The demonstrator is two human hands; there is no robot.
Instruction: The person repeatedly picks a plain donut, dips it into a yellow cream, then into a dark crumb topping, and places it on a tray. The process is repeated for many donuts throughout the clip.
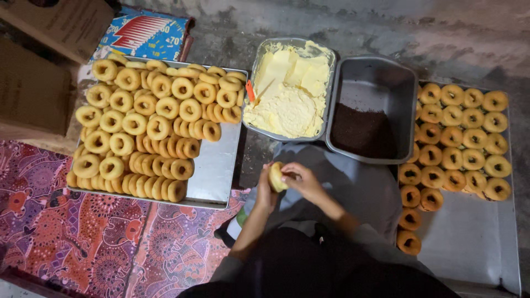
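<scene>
Left hand (266, 190) grips a pale doughnut (276, 176), fingers curled around its edge, holding it up at the centre of the frame over the lap. Right hand (301, 179) meets it from the right, fingertips pinched against the doughnut's face. Just above the hands lie two metal tubs: one (259, 55) filled with yellow butter cream (287, 96), with a small orange scraper (249, 91) at its left rim, and a grey one (381, 72) holding dark chocolate sprinkles (361, 129). A steel tray (212, 171) at the left carries plain doughnuts (143, 121) stacked in rows. Another tray (469, 237) at the right bears browner doughnuts (458, 138). A patterned purple cloth (83, 232) covers the lower left, and cardboard boxes (33, 83) fill the upper left corner.
</scene>
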